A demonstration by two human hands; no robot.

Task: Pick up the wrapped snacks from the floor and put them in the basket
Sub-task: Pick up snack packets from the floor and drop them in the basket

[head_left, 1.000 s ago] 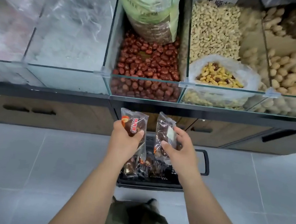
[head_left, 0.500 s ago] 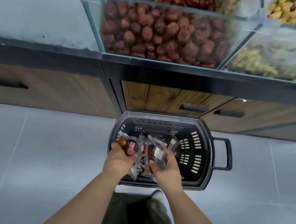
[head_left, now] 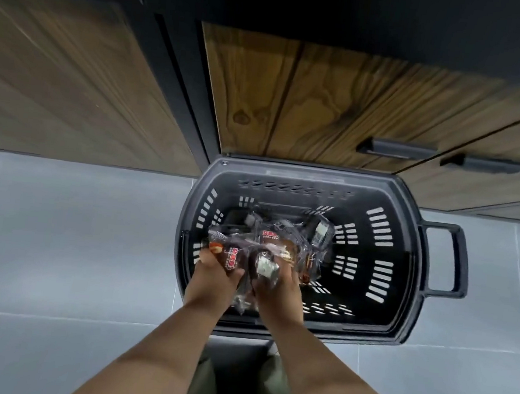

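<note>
- Several wrapped snacks (head_left: 280,240) already lie in the black basket (head_left: 406,242), heaped in its left half, with one packet (head_left: 322,231) a little apart toward the far middle
- The basket stands on the grey tiled floor (head_left: 57,241), its far rim close against the wooden cabinet doors (head_left: 325,101) and its side handle (head_left: 456,260) pointing right
- Two more packets are in the hands and not yet let go: a red-labelled snack (head_left: 230,256) in the left hand and a clear-wrapped dark snack (head_left: 264,265) in the right hand
- No snack shows on the stretch of floor in view, left, right or near of the basket. What lies outside the frame cannot be told
- My judgement: the task is far along. The drop of these two packets is the step in hand, and after it a look round for any strays
- Left hand (head_left: 216,275): it reaches in over the near left rim with its back toward the camera, thumb and fingers clamped on the near end of the red-labelled snack
- Right hand (head_left: 280,286): just beside the left one, fingers curled round its packet and thumb pressed on the wrapper
- Both forearms come in from the near edge and converge, so the hands sit close together, low in the mouth of the basket above the heap
- Whether the held packets already touch the heap cannot be told
</note>
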